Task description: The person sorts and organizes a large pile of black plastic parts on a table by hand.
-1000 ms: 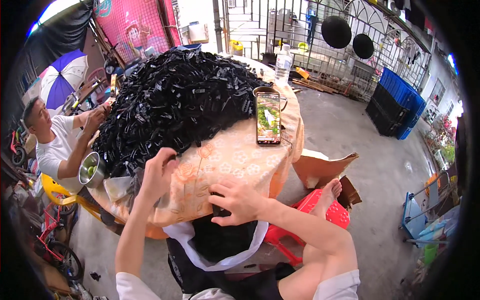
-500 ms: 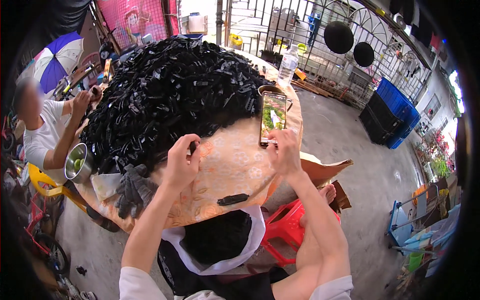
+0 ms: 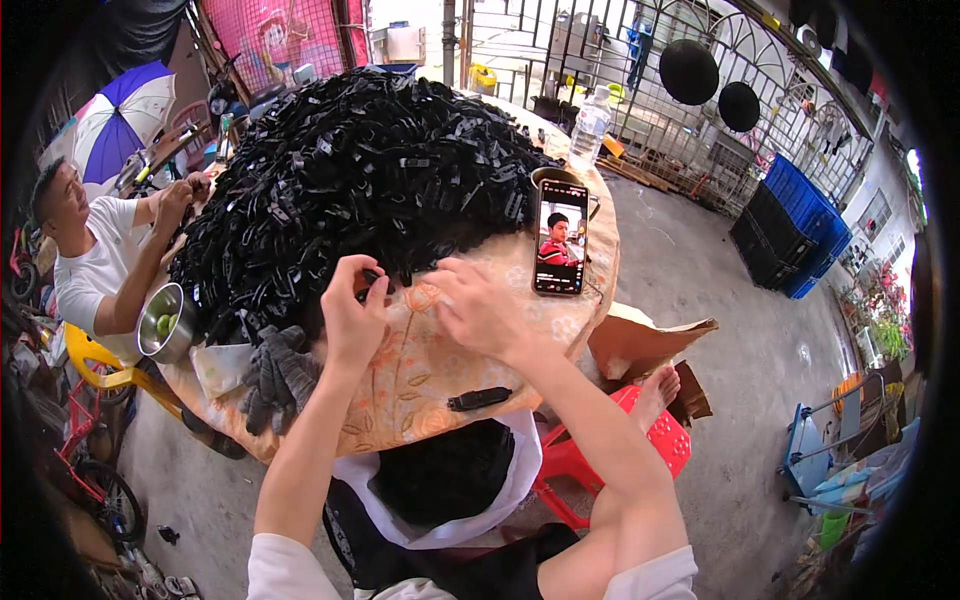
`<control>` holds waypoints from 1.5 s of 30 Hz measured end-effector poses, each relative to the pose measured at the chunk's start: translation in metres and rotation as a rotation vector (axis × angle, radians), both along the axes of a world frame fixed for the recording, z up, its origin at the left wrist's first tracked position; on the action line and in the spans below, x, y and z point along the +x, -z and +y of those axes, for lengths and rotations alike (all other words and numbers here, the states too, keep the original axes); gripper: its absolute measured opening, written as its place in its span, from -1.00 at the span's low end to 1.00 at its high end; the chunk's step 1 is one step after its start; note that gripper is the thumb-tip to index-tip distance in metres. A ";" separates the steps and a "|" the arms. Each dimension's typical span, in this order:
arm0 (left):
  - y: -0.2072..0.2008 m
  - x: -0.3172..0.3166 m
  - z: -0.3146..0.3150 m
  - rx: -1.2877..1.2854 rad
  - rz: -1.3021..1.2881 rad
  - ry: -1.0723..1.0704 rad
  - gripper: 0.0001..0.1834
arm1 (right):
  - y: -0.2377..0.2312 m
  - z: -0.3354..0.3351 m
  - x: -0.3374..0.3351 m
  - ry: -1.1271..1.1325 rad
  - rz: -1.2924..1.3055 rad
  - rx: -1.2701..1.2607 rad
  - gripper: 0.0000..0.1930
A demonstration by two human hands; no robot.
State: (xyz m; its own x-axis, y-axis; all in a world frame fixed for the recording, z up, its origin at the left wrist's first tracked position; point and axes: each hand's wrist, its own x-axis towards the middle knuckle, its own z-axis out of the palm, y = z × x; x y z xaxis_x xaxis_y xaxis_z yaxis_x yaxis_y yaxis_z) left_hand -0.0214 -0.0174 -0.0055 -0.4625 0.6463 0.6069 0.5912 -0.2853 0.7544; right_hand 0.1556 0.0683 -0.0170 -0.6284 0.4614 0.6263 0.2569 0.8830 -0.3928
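Observation:
My left hand [image 3: 355, 315] is closed, pinching a small black piece [image 3: 370, 280] between thumb and fingers at the near edge of a large heap of small black plastic-looking parts [image 3: 360, 170]. My right hand [image 3: 482, 308] is just to its right, above the flowered orange tablecloth [image 3: 410, 395]. Its fingers are loosely bent and apart, with nothing visible in them. A phone [image 3: 561, 238] showing a person on its screen leans upright against a metal mug [image 3: 556, 176]. Nearer me, a long black object [image 3: 479, 399] lies by the table edge.
A white-lined container [image 3: 528, 455] of black material sits below the table edge. Grey gloves [image 3: 274, 378] and a metal bowl [image 3: 167, 325] with green pieces are at left, beside a seated co-worker [image 3: 100, 255]. A bottle [image 3: 590, 128], red stool [image 3: 575, 465] and blue crates [image 3: 790, 225] are right.
My right hand has left the phone and moved left, close to my left hand. The phone's screen picture has changed. My left hand still pinches the small black piece.

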 end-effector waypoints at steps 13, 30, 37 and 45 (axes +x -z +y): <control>0.001 -0.004 0.004 0.019 -0.075 0.021 -0.88 | 0.001 0.007 -0.036 0.038 -0.253 0.009 -0.82; 0.008 -0.003 -0.006 -0.187 0.571 -0.062 -0.84 | 0.000 0.024 -0.036 0.192 -0.127 -0.050 -0.74; 0.006 0.005 -0.010 -0.218 0.677 -0.277 -0.80 | 0.002 0.034 -0.039 0.282 -0.245 0.084 -0.85; 0.004 -0.004 -0.012 -0.253 0.661 -0.216 -0.76 | 0.006 0.029 -0.023 0.134 0.164 0.168 -0.90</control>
State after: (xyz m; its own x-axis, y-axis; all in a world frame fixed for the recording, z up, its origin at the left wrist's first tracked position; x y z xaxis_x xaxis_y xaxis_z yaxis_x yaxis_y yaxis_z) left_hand -0.0251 -0.0296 -0.0091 -0.1851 0.7394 0.6474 0.9682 0.0246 0.2488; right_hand 0.1322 0.0975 -0.0230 -0.4522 0.4145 0.7897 0.3209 0.9018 -0.2896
